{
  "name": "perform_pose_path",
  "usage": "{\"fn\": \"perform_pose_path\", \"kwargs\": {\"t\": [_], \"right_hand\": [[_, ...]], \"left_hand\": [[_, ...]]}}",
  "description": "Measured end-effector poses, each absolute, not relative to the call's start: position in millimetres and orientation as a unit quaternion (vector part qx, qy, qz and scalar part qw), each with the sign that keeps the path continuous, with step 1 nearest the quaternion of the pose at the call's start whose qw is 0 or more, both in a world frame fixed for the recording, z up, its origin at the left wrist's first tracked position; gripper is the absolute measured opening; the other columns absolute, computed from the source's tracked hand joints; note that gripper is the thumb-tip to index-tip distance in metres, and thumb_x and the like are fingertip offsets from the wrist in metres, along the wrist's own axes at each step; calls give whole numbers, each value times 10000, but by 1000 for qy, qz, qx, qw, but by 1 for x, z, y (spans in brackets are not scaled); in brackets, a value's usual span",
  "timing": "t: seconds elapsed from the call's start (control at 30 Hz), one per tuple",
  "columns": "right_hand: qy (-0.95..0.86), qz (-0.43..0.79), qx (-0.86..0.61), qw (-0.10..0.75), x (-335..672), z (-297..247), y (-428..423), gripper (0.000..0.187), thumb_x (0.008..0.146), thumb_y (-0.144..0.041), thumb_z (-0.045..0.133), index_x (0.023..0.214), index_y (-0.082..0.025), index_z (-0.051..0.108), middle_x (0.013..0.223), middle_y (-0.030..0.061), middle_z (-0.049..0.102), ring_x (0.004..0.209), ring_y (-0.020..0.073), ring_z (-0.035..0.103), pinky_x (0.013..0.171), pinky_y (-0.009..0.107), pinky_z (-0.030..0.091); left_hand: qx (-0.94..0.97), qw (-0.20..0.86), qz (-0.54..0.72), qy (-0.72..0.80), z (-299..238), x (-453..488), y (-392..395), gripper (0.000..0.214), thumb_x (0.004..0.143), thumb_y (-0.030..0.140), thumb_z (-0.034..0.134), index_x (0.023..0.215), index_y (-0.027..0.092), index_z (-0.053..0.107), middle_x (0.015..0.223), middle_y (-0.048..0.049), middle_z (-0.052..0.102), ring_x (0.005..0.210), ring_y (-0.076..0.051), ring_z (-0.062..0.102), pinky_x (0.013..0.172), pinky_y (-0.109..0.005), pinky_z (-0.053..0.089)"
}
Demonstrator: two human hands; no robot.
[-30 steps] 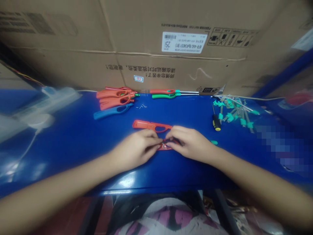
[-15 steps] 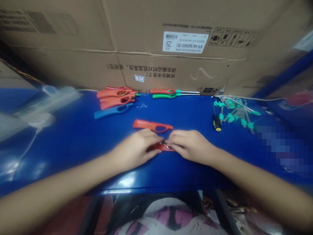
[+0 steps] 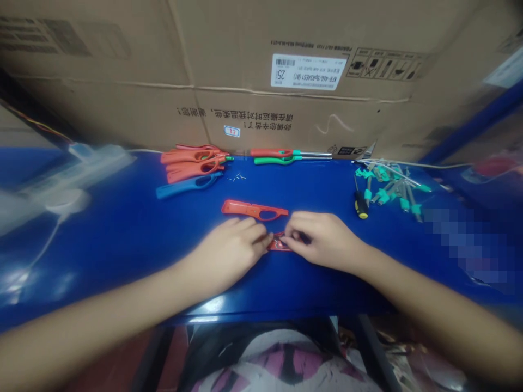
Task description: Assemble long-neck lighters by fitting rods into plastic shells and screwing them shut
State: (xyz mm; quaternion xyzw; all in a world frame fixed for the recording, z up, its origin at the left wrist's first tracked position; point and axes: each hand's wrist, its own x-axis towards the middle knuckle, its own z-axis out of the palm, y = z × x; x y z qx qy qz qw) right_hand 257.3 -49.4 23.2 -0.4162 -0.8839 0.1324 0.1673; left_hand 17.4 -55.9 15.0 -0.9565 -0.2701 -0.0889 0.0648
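Observation:
Between my hands lies a red-orange half of a lighter casing (image 3: 279, 245), open side up, with a thin pale wire and small dark parts inside. My left hand (image 3: 235, 247) is closed over its left end, thumb and fingers pinching the edge. My right hand (image 3: 321, 237) is closed at the other end, thumb and fingertips pressed together over the inside. Whether a small part sits in the right fingertips is hidden. Just beyond my hands rests another orange casing half (image 3: 245, 209) with a finger loop at its right end.
Orange lighter casings (image 3: 194, 165) and a blue casing (image 3: 188, 187) lie back left, beside tiny pins (image 3: 237, 177). Two long-nosed lighters (image 3: 281, 158) lie along the cardboard (image 3: 229, 65). A screwdriver (image 3: 360, 204) and metal tubes with green ends (image 3: 394, 188) are right; a power strip (image 3: 93, 169) stands left.
My left fingers have curled over and shifted on the casing, covering more of its left end. My right hand has shifted slightly, its thumb still over the casing.

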Motion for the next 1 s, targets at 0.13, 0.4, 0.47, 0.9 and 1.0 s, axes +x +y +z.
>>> {"fn": "perform_pose_path", "kwargs": {"t": [0.13,0.4,0.47,0.9,1.0], "right_hand": [[-882,148,-425,137,256,23,-49,134,897,-216,642,768,-183,628,749,-11,644,667,109,558,613,228,330],[-861,196,-456,110,255,21,-46,210,912,-207,619,707,-174,591,649,-28,567,598,99,486,601,232,306],[-856,210,-458,113,255,21,-45,221,907,-196,617,691,-173,580,639,-28,560,589,97,477,595,231,302],[-880,211,-411,114,260,27,-46,140,897,-168,585,762,-182,617,712,-17,595,663,111,515,619,243,308],[-877,223,-407,128,260,28,-47,78,873,-148,596,824,-189,641,736,-22,597,658,104,516,617,230,321]], "left_hand": [[-956,39,-108,-269,14,16,-52,266,1042,274,490,1147,174,713,978,-68,683,898,-225,616,765,-354,471],[-949,-49,-163,-264,9,14,-48,279,1025,282,527,1212,149,686,1026,-81,683,923,-211,609,840,-352,479],[-948,-59,-163,-266,8,15,-48,280,1026,281,525,1219,155,685,1018,-79,677,923,-212,602,837,-352,473],[-954,22,-128,-270,13,20,-56,289,1049,268,478,1126,159,734,934,-72,675,883,-215,603,747,-341,423],[-953,25,-129,-272,14,19,-55,294,1051,280,473,1129,168,735,940,-72,677,884,-212,604,748,-341,420]]}}
